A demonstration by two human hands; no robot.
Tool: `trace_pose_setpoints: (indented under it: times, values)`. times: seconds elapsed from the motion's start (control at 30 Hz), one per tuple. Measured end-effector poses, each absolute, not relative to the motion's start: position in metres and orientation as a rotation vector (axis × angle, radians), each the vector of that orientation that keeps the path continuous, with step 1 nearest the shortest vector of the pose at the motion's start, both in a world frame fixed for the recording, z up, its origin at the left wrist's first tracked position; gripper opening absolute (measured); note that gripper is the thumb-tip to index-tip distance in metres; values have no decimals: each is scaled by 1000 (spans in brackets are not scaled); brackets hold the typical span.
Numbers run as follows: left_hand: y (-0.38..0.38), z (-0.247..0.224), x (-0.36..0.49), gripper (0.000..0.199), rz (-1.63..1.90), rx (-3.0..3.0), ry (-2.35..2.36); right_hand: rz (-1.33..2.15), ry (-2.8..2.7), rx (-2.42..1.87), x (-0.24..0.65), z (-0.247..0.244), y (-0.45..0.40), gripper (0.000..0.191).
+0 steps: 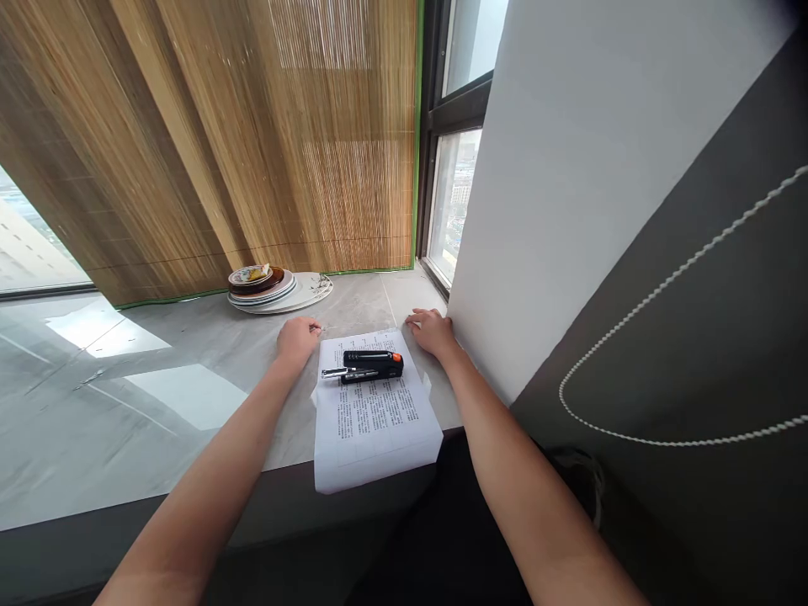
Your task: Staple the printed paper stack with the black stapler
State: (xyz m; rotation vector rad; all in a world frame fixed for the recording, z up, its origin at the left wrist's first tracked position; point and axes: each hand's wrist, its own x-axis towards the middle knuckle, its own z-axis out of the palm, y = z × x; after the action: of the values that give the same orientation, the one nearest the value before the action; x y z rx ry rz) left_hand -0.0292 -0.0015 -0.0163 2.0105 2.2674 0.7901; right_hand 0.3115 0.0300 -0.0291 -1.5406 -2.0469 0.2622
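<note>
A small stack of printed paper (372, 412) lies on the grey stone sill, its near end bending over the front edge. On top of it rests a black stapler (375, 365) with an orange button, and a silver-and-black pen (334, 373) lies against it. My left hand (298, 338) is on the sill just beyond the paper's far left corner, its fingers curled closed; whatever may be in them is hidden or too small to name. Beyond the far right corner, my right hand (430, 329) rests on the sill beside the wall, fingers loosely spread and holding nothing.
A stack of plates (258, 290) sits at the back of the sill, with an oval white platter (309, 290) under it. Behind hangs a bamboo blind (316, 151). A white wall (543, 168) closes the right side, where a beaded cord (662, 290) hangs.
</note>
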Motion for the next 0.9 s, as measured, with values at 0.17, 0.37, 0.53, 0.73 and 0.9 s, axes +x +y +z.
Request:
trace_pose_setpoints:
  times: [0.17,0.37,0.53,0.73,0.9]
  values:
    - [0,-16,-27,27,799,2145,2141,502,-1839,-1284,310,-13,11,22]
    - [0,-12,-23,12,849,2074,2129,791,-2105,-739,285,9,-30,31]
    - [-6,-9,-8,20,1289,1763,1616,714,-2385,-627,263,7,-48,49]
    - [-13,-5,8,47,1424,1441,1087,492,-2302,-983,256,4,-48,27]
    - [-12,-2,8,41,1449,1534,1028,462,-2124,-1150,268,4,-39,29]
